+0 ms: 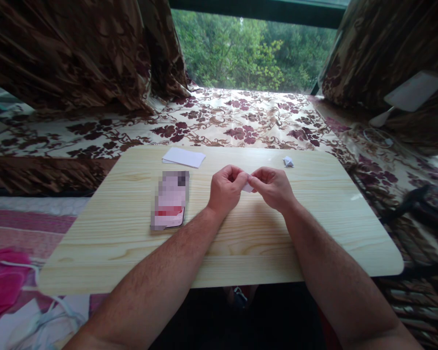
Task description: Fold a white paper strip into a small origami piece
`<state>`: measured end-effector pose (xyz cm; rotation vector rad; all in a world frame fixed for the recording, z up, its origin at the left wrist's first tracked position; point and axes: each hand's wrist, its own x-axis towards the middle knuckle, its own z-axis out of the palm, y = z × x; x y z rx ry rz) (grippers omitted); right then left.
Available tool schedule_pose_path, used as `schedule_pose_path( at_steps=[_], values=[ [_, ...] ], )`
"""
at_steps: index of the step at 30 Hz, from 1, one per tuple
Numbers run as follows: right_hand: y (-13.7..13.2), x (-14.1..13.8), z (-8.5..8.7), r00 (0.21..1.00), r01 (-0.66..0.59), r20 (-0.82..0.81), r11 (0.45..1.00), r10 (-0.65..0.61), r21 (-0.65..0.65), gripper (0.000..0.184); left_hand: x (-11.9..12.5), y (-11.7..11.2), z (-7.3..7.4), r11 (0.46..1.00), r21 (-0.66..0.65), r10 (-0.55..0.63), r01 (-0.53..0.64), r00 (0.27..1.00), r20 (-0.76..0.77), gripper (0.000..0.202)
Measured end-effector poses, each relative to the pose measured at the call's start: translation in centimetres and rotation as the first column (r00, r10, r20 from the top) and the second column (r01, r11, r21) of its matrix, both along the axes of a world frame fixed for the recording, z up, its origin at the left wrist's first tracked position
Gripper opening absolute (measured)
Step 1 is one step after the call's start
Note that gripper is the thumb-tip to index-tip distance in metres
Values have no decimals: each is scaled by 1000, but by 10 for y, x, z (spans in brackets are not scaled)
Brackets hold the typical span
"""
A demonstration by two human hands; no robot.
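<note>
Wood-grained worktop point(248, 248) carries a phone point(171, 197). Right of the phone, both hands point(225, 189) point(274, 188) pinch white paper point(247, 187); beyond the phone lie slips point(184, 157).

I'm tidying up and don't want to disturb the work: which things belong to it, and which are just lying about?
In the work:
- held paper, pinched by left hand and right hand
- paper stack, probably
- folded piece, probably

Lying about, it seems:
- phone
- pink thing
</note>
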<state>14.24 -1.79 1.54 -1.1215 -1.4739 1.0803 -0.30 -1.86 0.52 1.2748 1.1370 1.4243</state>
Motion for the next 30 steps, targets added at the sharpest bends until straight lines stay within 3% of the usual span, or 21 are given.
schedule_pose_path(
  at_steps=[10, 30],
  values=[
    [0, 0, 0, 998, 21, 62, 1000, -21, 13, 27, 1, 0, 1, 1000, 27, 9, -8, 999, -44, 20],
    [2, 0, -3, 996, 60, -62, 998, -60, -13, 21, 0, -1, -1, 998, 52, -41, 44, 997, -59, 23]
  ],
)
